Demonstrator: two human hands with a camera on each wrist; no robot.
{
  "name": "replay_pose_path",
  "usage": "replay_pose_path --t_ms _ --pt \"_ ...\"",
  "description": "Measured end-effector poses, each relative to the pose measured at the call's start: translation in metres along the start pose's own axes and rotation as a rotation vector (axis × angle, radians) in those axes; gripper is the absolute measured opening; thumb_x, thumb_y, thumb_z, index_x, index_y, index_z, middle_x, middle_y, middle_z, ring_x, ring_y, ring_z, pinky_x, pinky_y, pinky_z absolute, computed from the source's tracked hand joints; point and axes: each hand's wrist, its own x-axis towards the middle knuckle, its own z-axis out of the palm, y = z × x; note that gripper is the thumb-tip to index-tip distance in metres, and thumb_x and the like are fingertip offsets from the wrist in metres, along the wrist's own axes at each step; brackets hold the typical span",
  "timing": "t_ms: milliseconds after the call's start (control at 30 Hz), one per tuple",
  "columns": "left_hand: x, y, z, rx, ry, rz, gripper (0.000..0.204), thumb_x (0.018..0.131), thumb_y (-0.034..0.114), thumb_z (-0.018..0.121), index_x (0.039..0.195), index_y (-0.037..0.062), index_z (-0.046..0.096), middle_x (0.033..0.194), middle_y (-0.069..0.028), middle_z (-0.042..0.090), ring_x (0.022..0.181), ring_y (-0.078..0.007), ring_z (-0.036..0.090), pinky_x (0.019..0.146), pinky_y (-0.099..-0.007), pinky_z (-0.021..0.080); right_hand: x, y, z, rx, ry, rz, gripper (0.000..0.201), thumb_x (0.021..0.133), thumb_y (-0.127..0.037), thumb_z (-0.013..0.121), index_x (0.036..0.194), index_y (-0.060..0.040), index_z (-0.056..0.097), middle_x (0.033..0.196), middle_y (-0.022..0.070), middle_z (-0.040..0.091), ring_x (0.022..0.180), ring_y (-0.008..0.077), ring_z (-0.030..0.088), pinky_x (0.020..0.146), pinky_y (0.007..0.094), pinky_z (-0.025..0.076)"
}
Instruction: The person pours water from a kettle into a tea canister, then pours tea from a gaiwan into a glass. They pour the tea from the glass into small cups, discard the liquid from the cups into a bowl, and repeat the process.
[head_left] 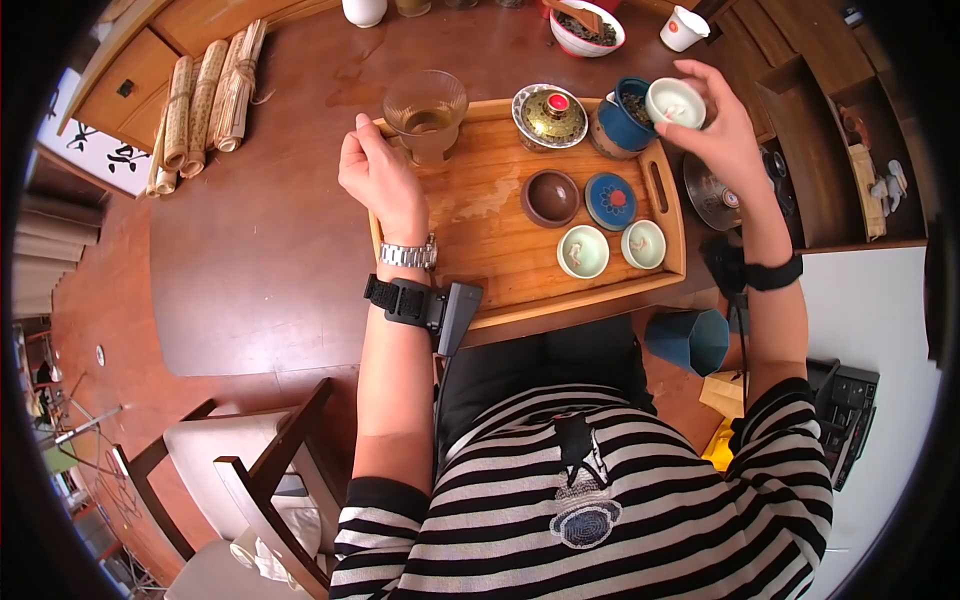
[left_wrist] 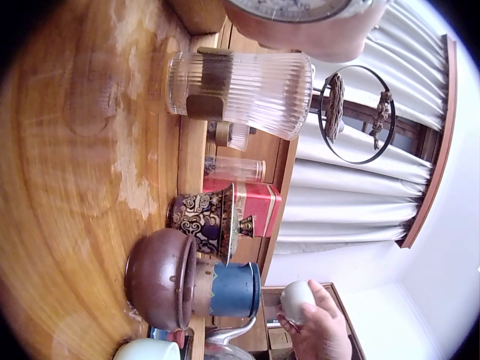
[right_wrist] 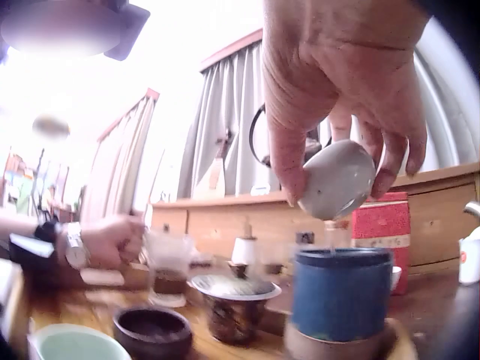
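Observation:
My right hand [head_left: 715,125] pinches a small pale teacup [head_left: 677,104] between thumb and fingers. In the right wrist view the cup [right_wrist: 340,180] is tipped sideways above a blue, tan-based pot [right_wrist: 343,289] with dark leaves inside. The left hand [head_left: 385,180], a watch at its wrist, is loosely curled beside the tray's left edge with nothing visible in it. Nearest to it stands a ribbed glass pitcher [head_left: 428,115] holding some brown tea. A lidded patterned bowl [head_left: 550,117], a brown bowl [head_left: 551,198], a blue flowered lid [head_left: 610,200] and two pale teacups [head_left: 583,251] sit on the wooden tray [head_left: 480,290].
Bundled bamboo scrolls [head_left: 207,105] lie at the table's back left. At the back right are a bowl of leaves [head_left: 587,38] with a wooden scoop and a white cup [head_left: 684,29]. Right of the tray stands a kettle [head_left: 713,192]; a blue bin [head_left: 688,340] is below.

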Motion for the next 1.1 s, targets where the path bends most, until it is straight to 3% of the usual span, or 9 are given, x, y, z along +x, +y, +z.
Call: replay_pose_path --t_ms 133,200,233,333,533,767,833,967,1100 --pt "-0.001 0.001 0.002 0.001 0.003 -0.007 0.036 0.090 0.020 0.049 0.058 0.0126 0.035 0.051 0.0079 0.032 0.041 -0.0008 0.025 0.037 -0.0188 0.019 -0.038 -0.036 0.034 0.160 -0.244 -0.073 0.062 0.063 -0.002 0.070 0.119 -0.0079 0.043 0.101 0.0066 0.053 0.093 0.0140 0.054 0.080 0.0273 0.045" --pt "-0.001 0.002 0.000 -0.006 -0.006 -0.020 0.035 0.091 0.020 0.048 0.059 0.0084 0.041 0.052 0.0060 0.037 0.044 -0.0014 0.029 0.039 -0.0190 0.022 -0.056 -0.041 0.060 0.138 -0.342 -0.133 0.061 0.060 -0.005 0.069 0.117 -0.0074 0.044 0.105 0.0106 0.053 0.096 0.0201 0.054 0.080 0.0309 0.044" --pt "-0.001 0.002 -0.002 -0.012 -0.012 -0.033 0.036 0.091 0.020 0.047 0.059 0.0041 0.047 0.052 0.0041 0.043 0.046 -0.0020 0.033 0.041 -0.0192 0.026 -0.066 -0.050 0.069 0.074 -0.429 -0.099 0.062 0.062 -0.003 0.069 0.119 -0.0058 0.044 0.113 0.0091 0.050 0.107 0.0195 0.049 0.091 0.0297 0.038" --pt "0.001 -0.001 -0.004 -0.001 -0.019 -0.024 0.036 0.091 0.020 0.047 0.060 0.0035 0.048 0.053 0.0040 0.043 0.047 -0.0021 0.034 0.042 -0.0191 0.026 -0.087 -0.047 0.107 0.039 -0.514 -0.161 0.058 0.063 -0.008 0.069 0.116 -0.0070 0.045 0.109 0.0156 0.050 0.103 0.0320 0.050 0.089 0.0377 0.041" --pt "0.001 -0.003 -0.003 0.024 -0.015 -0.007 0.035 0.091 0.020 0.047 0.061 0.0024 0.050 0.054 0.0038 0.044 0.049 -0.0028 0.035 0.043 -0.0197 0.028 -0.093 -0.037 0.139 -0.202 -0.442 -0.395 0.061 0.062 -0.012 0.071 0.116 -0.0048 0.044 0.102 0.0149 0.053 0.099 0.0308 0.049 0.089 0.0412 0.036" --pt "-0.001 0.001 -0.001 0.016 -0.015 -0.031 0.035 0.091 0.020 0.047 0.062 0.0020 0.051 0.054 0.0031 0.046 0.049 -0.0029 0.036 0.043 -0.0198 0.029 -0.096 -0.037 0.141 -0.196 -0.422 -0.367 0.061 0.062 -0.014 0.072 0.116 -0.0037 0.045 0.101 0.0141 0.054 0.099 0.0293 0.048 0.091 0.0414 0.033" --pt "0.000 0.000 -0.002 0.021 -0.021 -0.001 0.034 0.091 0.020 0.046 0.063 0.0017 0.052 0.054 0.0026 0.047 0.048 -0.0032 0.036 0.043 -0.0200 0.030 -0.098 -0.037 0.139 -0.208 -0.324 -0.468 0.056 0.064 -0.017 0.071 0.112 -0.0011 0.048 0.100 0.0113 0.055 0.097 0.0277 0.049 0.088 0.0383 0.036" --pt "-0.001 0.001 -0.004 0.019 -0.032 -0.048 0.034 0.091 0.020 0.046 0.063 0.0013 0.052 0.055 0.0023 0.047 0.048 -0.0033 0.036 0.043 -0.0202 0.030 -0.082 -0.034 0.109 -0.192 -0.113 -0.385 0.040 0.067 -0.019 0.070 0.100 -0.0033 0.055 0.096 0.0109 0.056 0.092 0.0269 0.050 0.081 0.0385 0.039" --pt "0.000 -0.002 -0.003 0.033 -0.024 -0.027 0.034 0.091 0.020 0.047 0.064 0.0008 0.052 0.054 0.0027 0.046 0.048 -0.0032 0.036 0.043 -0.0200 0.029 -0.064 -0.001 0.079 -0.664 -0.034 -0.188 0.025 0.072 -0.020 0.067 0.091 -0.0047 0.060 0.089 0.0110 0.057 0.088 0.0263 0.052 0.076 0.0372 0.039"
